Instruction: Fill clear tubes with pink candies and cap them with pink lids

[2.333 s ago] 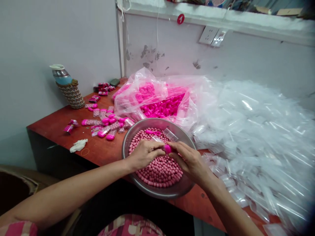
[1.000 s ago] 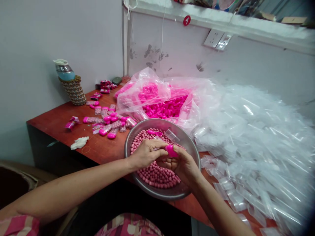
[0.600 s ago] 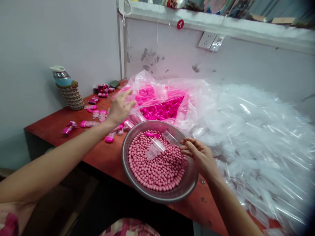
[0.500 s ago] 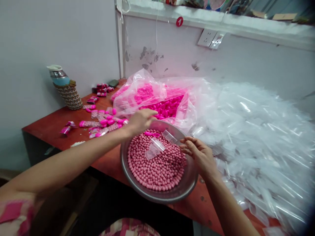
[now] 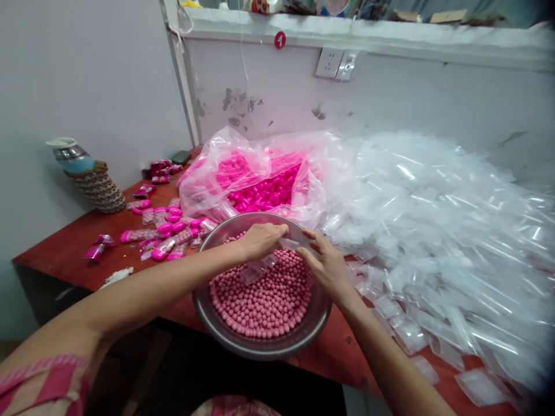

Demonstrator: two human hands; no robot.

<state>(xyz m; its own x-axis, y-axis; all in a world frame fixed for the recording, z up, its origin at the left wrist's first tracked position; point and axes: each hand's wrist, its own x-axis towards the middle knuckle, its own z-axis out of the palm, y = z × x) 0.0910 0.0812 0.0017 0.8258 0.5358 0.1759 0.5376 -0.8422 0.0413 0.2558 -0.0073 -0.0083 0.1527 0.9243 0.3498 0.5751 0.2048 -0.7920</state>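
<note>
A metal bowl (image 5: 260, 345) of small pink candy balls (image 5: 260, 303) sits at the table's near edge. My left hand (image 5: 260, 240) reaches over the bowl's far side with its fingers curled; what they hold is hidden. My right hand (image 5: 326, 264) is beside it, finger and thumb pinching one end of a small clear plastic tube (image 5: 295, 243). The left fingertips touch that tube's other end. A second clear tube (image 5: 256, 269) lies on the candies just under my left hand.
An open plastic bag of bright pink caps (image 5: 260, 193) lies behind the bowl. A big heap of clear empty tubes (image 5: 433, 219) covers the table's right. Filled pink-capped tubes (image 5: 167, 231) lie at the left, near a bottle in a woven holder (image 5: 93, 179) and a white scrap (image 5: 115, 277).
My hands parted from a pink-capped tube; the left swung out over the filled tubes, then came back to the bowl's far rim. The right moved up to the clear tube there.
</note>
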